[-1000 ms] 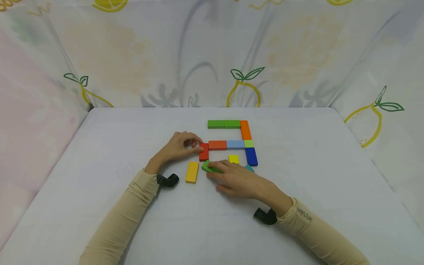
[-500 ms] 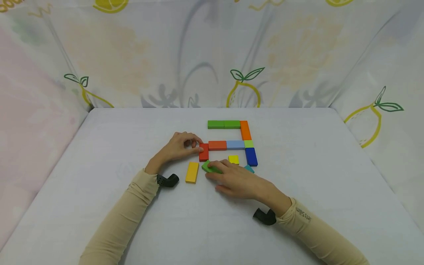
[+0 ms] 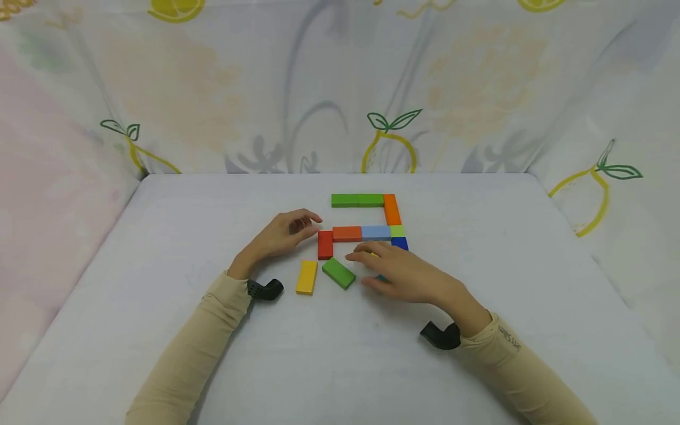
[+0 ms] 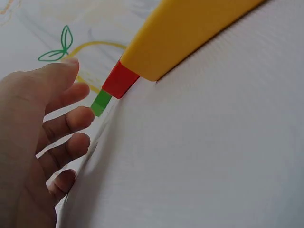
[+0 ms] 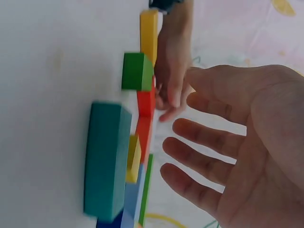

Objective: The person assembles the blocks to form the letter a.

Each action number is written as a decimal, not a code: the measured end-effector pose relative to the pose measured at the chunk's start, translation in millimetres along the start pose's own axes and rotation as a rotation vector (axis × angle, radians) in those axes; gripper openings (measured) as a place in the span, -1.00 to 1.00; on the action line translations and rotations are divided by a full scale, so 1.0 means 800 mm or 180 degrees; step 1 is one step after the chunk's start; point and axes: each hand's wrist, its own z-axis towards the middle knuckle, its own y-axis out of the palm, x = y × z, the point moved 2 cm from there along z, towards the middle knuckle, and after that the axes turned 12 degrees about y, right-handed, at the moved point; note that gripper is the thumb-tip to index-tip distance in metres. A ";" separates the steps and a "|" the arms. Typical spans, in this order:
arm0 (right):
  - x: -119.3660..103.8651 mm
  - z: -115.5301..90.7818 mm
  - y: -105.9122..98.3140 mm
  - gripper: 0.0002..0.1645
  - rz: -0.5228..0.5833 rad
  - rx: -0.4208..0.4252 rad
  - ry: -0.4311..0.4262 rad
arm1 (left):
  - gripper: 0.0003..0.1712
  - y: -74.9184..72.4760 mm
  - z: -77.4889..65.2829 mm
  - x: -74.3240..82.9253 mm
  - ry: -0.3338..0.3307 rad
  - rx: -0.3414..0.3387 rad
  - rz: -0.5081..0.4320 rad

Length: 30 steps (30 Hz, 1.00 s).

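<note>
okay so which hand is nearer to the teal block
Right. The right hand hovers over the teal block, partly hiding it in the head view; the left hand is farther off, by the leftmost red block.

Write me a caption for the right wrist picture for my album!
Teal block up close, a green block beyond it, the right hand holding nothing, and the left hand farther back.

In the head view, the right hand [image 3: 409, 271] is mostly hiding the teal block [image 5: 107, 164] and small yellow block [image 5: 133, 160].
</note>
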 end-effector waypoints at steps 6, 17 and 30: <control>0.023 -0.017 0.000 -0.61 0.0068 0.0103 0.0073 | -0.76 -0.018 -0.019 0.014 0.0264 -0.0040 0.0037; 0.037 -0.038 0.008 -0.62 -0.0025 0.0138 0.0126 | -0.60 -0.024 -0.061 0.065 0.0074 -0.1348 -0.0424; 0.047 -0.049 0.017 -0.58 0.0336 -0.0150 0.0297 | -0.50 -0.023 -0.056 0.105 0.0116 -0.1613 0.0259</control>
